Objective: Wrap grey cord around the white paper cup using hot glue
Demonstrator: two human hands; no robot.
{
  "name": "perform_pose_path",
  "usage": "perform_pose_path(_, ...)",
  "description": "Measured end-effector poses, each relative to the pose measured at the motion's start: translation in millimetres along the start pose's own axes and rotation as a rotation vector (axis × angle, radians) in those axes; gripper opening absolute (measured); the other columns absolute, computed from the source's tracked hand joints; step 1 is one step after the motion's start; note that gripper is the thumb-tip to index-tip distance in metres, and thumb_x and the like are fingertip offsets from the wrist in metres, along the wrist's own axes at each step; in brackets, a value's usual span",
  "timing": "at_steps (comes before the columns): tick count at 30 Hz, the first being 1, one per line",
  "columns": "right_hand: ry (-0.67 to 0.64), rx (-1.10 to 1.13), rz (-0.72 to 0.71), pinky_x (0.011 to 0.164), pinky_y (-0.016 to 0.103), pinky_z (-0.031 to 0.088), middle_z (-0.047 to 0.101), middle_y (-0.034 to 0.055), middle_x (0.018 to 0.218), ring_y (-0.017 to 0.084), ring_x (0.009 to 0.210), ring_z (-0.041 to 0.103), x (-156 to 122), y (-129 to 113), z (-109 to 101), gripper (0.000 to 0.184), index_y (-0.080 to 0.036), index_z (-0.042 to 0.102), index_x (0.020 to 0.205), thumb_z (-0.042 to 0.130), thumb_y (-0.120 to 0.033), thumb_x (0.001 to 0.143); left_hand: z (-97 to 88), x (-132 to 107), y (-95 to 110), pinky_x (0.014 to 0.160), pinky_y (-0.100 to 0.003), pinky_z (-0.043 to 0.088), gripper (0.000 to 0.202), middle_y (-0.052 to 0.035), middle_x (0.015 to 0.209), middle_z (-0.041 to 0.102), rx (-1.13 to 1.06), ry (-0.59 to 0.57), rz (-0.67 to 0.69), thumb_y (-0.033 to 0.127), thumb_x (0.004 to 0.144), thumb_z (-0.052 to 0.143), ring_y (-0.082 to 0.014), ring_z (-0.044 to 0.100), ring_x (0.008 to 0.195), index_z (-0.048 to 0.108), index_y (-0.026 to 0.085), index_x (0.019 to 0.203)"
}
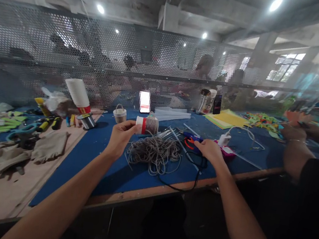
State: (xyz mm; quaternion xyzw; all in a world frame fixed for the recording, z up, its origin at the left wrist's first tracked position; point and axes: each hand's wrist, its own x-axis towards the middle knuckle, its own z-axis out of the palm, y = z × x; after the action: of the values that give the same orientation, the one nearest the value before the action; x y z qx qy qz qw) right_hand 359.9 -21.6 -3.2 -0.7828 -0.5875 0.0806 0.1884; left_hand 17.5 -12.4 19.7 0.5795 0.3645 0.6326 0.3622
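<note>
My left hand (123, 136) pinches a white paper cup (140, 125) with a red band, lying on its side. Grey cord (152, 125) wraps the cup's far end. Below the cup, a loose heap of the same grey cord (155, 153) lies on the blue table mat. My right hand (210, 149) is low over the mat, fingertips closed at a red-handled tool (189, 142); its kind is hard to make out. A blue glue gun (192, 136) lies right beside those fingers, partly hidden, and a black cable (199, 173) curves near them.
A small cord-handled cup (119, 113) and a lit phone (144, 101) stand behind. Stacked paper cups (77, 93), gloves (50, 146) and cutters are at left. Clear sticks (185, 148), a white charger (224, 139) and yellow sheets (228, 118) lie rightward. Another person's hands (295, 132) work at far right.
</note>
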Motion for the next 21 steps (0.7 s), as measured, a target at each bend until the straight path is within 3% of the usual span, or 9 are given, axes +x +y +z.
perform_pose_path(4,0.114,0.261,0.032,0.055,0.029,0.036,0.057,0.0034,0.047,0.019,0.055,0.058,-4,10,-1,0.045,-0.02,0.061,0.056,0.056,-0.057,0.082,0.2,-1,0,0.069,-0.025,0.046,0.026,-0.0017,0.078,0.069,0.003,-0.007,-0.007,0.039,0.073,0.078,-0.0135,0.057,0.07,0.075,0.015,0.083)
perform_pose_path(8,0.156,0.882,0.099,0.047,0.024,0.038,0.058,-0.001,0.054,0.013,0.051,0.052,-14,9,-5,0.036,-0.018,0.065,0.068,0.071,-0.053,0.072,0.2,-1,0,0.067,-0.025,0.046,0.027,-0.0025,0.079,0.071,-0.008,-0.014,-0.042,0.039,0.073,0.078,-0.0138,0.058,0.069,0.076,0.015,0.086)
perform_pose_path(10,0.081,1.241,0.104,0.048,0.021,0.045,0.065,-0.0004,0.067,0.012,0.057,0.055,-22,3,-7,0.032,-0.018,0.068,0.078,0.078,-0.047,0.068,0.1,0,-1,0.068,-0.024,0.045,0.025,-0.0021,0.079,0.071,-0.021,-0.027,-0.034,0.038,0.075,0.077,-0.0129,0.058,0.069,0.076,0.015,0.085)
perform_pose_path(14,-0.289,1.744,0.093,0.053,0.017,0.053,0.067,0.0009,0.076,0.01,0.064,0.06,-40,-15,-11,0.026,-0.017,0.068,0.084,0.082,-0.031,0.067,0.0,1,-4,0.066,-0.023,0.044,0.023,-0.0008,0.075,0.07,-0.046,-0.028,-0.039,0.036,0.075,0.079,-0.0115,0.057,0.067,0.076,0.015,0.083)
perform_pose_path(18,-0.585,1.949,0.015,0.043,0.009,0.043,0.063,-0.0002,0.078,0.003,0.054,0.048,-50,-39,-11,0.017,-0.014,0.066,0.084,0.075,-0.02,0.071,-0.4,0,-5,0.066,-0.023,0.045,0.024,-0.0013,0.075,0.069,-0.054,-0.024,-0.042,0.037,0.075,0.079,-0.0121,0.057,0.067,0.076,0.015,0.084)
perform_pose_path(21,-0.585,1.934,-0.15,0.042,0.011,0.038,0.058,-0.0024,0.073,0.002,0.05,0.041,-54,-58,-10,0.01,-0.015,0.064,0.082,0.071,-0.02,0.077,-0.7,0,-5,0.068,-0.024,0.045,0.024,-0.0018,0.077,0.07,-0.065,-0.027,-0.042,0.037,0.075,0.079,-0.0126,0.057,0.069,0.077,0.015,0.083)
